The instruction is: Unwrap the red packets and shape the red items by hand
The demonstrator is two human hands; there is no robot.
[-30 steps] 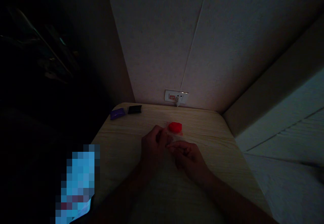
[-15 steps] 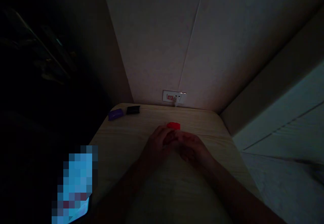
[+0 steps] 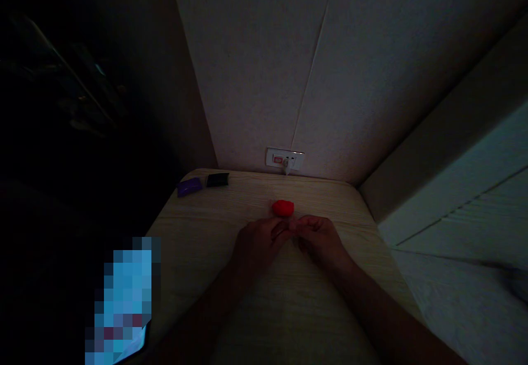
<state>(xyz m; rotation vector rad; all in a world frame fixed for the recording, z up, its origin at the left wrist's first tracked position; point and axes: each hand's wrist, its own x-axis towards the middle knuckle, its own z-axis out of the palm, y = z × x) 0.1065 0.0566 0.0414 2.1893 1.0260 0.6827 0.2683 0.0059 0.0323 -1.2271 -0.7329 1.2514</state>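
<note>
A bright red soft-looking lump (image 3: pixel 282 208), perhaps modelling clay, lies on the wooden tabletop (image 3: pixel 231 205) just beyond my fingertips. A faint edge of clear film shows beside it. My left hand (image 3: pixel 256 244) comes in from the left with thumb and fingers pinched together. Meeting it at the fingertips, my right hand (image 3: pixel 324 238) is pinched as well. Whatever sits between the fingertips is too small and dim to name. Both hands are on the near side of the red lump.
A purple packet (image 3: pixel 190 187) and a black packet (image 3: pixel 217 180) lie at the table's back left corner. On the wall behind is a socket (image 3: pixel 284 159) with a plug in it. A lit, blurred-out screen (image 3: pixel 130 293) stands at the lower left. A pale panel (image 3: pixel 445 189) flanks the right side.
The fingertips of both hands have come together, slightly farther right, after shifting over the near edge of the red lump. The lump lies in about the same place. The view has shifted slightly.
</note>
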